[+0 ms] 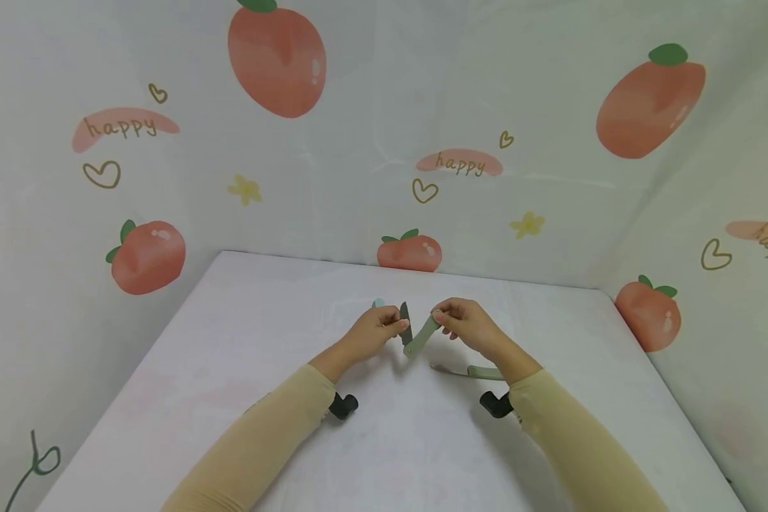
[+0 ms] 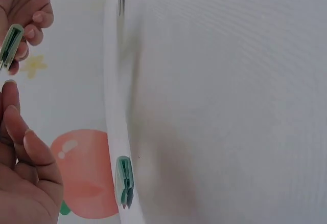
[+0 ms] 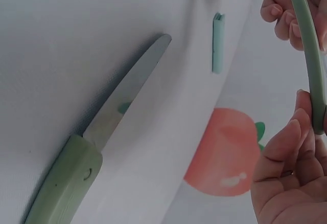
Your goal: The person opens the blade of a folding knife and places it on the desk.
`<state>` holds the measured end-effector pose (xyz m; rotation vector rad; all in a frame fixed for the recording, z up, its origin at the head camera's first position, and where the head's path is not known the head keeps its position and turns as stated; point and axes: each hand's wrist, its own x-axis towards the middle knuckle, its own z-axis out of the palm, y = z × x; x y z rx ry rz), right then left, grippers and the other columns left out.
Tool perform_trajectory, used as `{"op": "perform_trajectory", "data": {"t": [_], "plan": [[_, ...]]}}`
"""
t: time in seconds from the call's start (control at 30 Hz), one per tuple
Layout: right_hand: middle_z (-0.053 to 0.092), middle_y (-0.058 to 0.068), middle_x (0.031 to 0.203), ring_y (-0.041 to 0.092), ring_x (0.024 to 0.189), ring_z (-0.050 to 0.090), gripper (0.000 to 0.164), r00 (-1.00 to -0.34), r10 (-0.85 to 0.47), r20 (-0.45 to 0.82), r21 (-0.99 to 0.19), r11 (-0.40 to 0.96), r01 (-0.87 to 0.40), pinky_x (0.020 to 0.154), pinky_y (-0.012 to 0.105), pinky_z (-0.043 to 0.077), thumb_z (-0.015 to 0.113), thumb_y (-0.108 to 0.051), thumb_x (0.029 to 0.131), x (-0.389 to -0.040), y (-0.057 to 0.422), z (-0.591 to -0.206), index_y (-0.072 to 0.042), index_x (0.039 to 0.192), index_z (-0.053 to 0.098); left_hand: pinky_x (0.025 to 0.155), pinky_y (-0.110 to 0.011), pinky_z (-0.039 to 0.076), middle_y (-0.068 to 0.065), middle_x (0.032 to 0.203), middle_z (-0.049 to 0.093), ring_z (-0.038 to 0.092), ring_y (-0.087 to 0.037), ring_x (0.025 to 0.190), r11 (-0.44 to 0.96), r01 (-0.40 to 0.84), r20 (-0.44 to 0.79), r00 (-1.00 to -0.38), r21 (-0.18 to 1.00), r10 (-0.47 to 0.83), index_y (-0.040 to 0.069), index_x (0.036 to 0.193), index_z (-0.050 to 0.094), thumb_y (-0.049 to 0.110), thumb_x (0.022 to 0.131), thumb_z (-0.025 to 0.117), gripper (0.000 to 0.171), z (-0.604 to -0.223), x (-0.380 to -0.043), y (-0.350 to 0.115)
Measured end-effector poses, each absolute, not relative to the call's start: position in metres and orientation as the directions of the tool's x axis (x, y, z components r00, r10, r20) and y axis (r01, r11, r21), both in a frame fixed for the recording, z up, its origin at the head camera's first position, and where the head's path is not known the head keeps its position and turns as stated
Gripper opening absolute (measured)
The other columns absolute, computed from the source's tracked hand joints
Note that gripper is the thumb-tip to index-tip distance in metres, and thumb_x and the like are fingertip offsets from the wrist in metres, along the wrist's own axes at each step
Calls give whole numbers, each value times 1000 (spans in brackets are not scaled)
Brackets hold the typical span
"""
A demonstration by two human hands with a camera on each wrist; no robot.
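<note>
Green folding knife (image 1: 422, 337) is held clear above the desk (image 1: 384, 455), half-open in a V: left hand (image 1: 374, 331) pinches the blade (image 1: 406, 323), right hand's (image 1: 470, 327) grip pinches the handle (image 1: 427, 329), which slants away-right from the near pivot (image 1: 410, 350).

In the head view, the bare left hand (image 1: 372, 333) hides most of the thin, pale-teal bar (image 1: 378, 303). The left wrist view's edge cuts off part of the held green-handled, dark-bladed knife (image 2: 10, 45).
</note>
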<state>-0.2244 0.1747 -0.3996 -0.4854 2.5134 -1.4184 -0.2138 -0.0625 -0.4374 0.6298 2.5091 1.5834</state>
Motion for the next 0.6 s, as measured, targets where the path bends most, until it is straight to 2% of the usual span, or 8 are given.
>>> {"op": "perform_trajectory", "data": {"t": [0.07,0.2,0.3,0.43,0.6], "plan": [[70,13,95,23,82,60,26,-932,-361,-44,-866,479,-145,71,34,51,58,-15,103,-225,177,-398,6,118,62,66,-29,39,-7,84,64,50,-16,76,351,289,152,-917,891,369,10,78,54,25,102,60,29,-438,-215,-64],[69,13,96,23,82,60,26,-942,-325,-81,-882,464,-84,72,31,50,59,-17,103,-227,183,-398,4,117,63,66,-28,41,-9,88,69,61,-31,86,295,264,171,-936,918,308,8,77,54,22,101,62,29,-440,-217,-66],[69,13,96,27,83,60,25,-942,-323,-95,-894,443,-62,71,29,50,59,-16,103,-229,187,-400,5,116,62,69,-30,42,-8,89,72,65,-36,94,261,241,170,-949,935,266,5,78,56,20,100,64,28,-440,-219,-68],[70,7,92,32,85,61,24,-940,-323,-113,-913,407,-30,70,28,51,60,-15,102,-228,190,-402,5,115,62,75,-33,42,-4,91,75,67,-30,97,247,219,167,-962,944,216,2,80,59,20,99,65,27,-442,-220,-71],[72,4,91,31,84,61,23,-937,-327,-119,-928,371,-12,70,27,51,60,-14,102,-227,194,-402,6,114,61,78,-33,43,-5,92,75,67,-33,99,222,186,150,-974,957,169,5,82,61,20,98,67,23,-442,-220,-73]]}}
